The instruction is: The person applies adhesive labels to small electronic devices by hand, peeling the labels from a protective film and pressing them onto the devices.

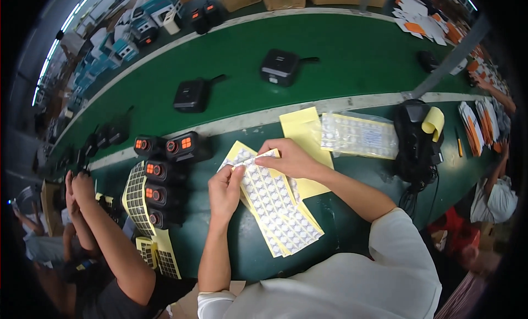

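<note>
Both my hands are at the far end of a fanned stack of sticker sheets [272,203], white labels in rows on yellow backing, lying over the green table. Thumb and fingers of my left hand [224,192] pinch the left corner of the top sheet. My right hand [283,156] grips the same end from the right, its thumb on top of the sheets. A plain yellow backing sheet [308,132] lies just beyond my right hand. Right of it is a clear plastic bag [360,136] with more sticker sheets inside.
Several black devices with orange buttons [190,145] stand to my left, beside sheets of dark stickers [136,198]. A green conveyor belt [236,55] beyond carries black boxy devices [280,67]. A black device with cables [411,134] sits right. A co-worker's arm [113,231] is close at left.
</note>
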A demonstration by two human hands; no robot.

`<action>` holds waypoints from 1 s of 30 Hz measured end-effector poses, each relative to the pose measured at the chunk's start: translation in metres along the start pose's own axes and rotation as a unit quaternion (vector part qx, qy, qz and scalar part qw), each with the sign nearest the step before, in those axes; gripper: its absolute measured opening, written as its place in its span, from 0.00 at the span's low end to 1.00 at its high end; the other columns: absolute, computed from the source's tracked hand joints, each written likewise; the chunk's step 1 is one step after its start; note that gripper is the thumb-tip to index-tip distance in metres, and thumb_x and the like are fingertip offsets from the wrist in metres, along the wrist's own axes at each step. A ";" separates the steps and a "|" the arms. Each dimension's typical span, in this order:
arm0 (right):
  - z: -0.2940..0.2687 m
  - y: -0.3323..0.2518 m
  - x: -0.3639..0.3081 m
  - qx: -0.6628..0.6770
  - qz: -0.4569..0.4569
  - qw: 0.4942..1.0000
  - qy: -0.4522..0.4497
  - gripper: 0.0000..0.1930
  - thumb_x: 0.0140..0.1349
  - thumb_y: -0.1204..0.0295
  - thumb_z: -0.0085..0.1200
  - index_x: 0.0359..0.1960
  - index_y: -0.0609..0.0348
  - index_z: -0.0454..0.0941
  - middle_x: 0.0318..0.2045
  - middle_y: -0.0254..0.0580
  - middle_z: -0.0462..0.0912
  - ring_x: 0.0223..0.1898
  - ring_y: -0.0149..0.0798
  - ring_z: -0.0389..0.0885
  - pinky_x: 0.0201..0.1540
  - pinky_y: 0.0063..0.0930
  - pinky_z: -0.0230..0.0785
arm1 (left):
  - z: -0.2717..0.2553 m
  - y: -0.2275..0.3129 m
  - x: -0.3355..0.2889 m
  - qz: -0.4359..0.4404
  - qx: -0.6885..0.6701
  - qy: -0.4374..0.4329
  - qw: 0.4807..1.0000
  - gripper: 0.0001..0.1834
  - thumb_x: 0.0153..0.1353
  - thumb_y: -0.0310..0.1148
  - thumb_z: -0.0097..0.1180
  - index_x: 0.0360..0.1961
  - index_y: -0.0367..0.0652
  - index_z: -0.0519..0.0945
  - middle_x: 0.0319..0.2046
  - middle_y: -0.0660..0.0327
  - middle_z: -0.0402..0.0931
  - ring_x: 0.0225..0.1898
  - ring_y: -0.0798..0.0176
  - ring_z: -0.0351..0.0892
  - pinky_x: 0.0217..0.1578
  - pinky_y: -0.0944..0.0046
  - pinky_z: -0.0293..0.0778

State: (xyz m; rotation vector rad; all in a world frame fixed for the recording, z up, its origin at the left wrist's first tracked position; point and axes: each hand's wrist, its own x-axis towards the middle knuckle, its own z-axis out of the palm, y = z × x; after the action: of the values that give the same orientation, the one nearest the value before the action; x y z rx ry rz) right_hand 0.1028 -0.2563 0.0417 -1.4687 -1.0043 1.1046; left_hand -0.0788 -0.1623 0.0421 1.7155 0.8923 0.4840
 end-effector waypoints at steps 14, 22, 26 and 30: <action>0.018 0.010 0.010 -0.117 -0.049 0.990 0.052 0.11 0.56 0.68 0.61 0.30 0.64 0.80 0.30 0.39 0.75 0.33 0.35 0.75 0.35 0.26 0.66 | -0.006 -0.015 0.000 0.356 0.256 0.165 0.883 0.08 0.50 0.21 0.62 0.33 0.38 0.79 0.33 0.54 0.77 0.31 0.52 0.78 0.32 0.60 0.74; 0.028 0.037 0.020 -0.205 -0.257 0.935 0.131 0.08 0.46 0.67 0.64 0.22 0.58 0.80 0.27 0.43 0.76 0.34 0.45 0.75 0.37 0.38 0.67 | -0.008 -0.023 -0.009 0.304 0.205 0.182 0.912 0.03 0.59 0.20 0.53 0.34 0.33 0.77 0.38 0.50 0.76 0.42 0.48 0.75 0.45 0.55 0.72; 0.014 0.034 0.016 -0.313 -0.281 0.891 0.172 0.16 0.44 0.65 0.64 0.32 0.61 0.77 0.33 0.45 0.71 0.39 0.47 0.71 0.42 0.40 0.63 | 0.005 -0.017 -0.010 0.208 0.014 0.214 0.954 0.09 0.66 0.28 0.52 0.38 0.30 0.75 0.33 0.54 0.77 0.35 0.61 0.76 0.39 0.64 0.75; 0.001 0.006 0.074 -0.344 -0.321 0.862 0.190 0.29 0.44 0.64 0.64 0.46 0.67 0.69 0.41 0.52 0.67 0.43 0.50 0.69 0.46 0.42 0.61 | 0.008 -0.008 -0.009 0.163 -0.084 0.176 0.967 0.10 0.63 0.28 0.55 0.38 0.28 0.75 0.32 0.51 0.77 0.31 0.59 0.77 0.33 0.64 0.76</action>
State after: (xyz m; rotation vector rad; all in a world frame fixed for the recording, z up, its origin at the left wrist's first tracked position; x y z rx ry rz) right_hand 0.1202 -0.1864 0.0252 -1.6062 -1.5215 -0.0632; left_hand -0.0815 -0.1730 0.0330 1.6512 0.7898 1.0804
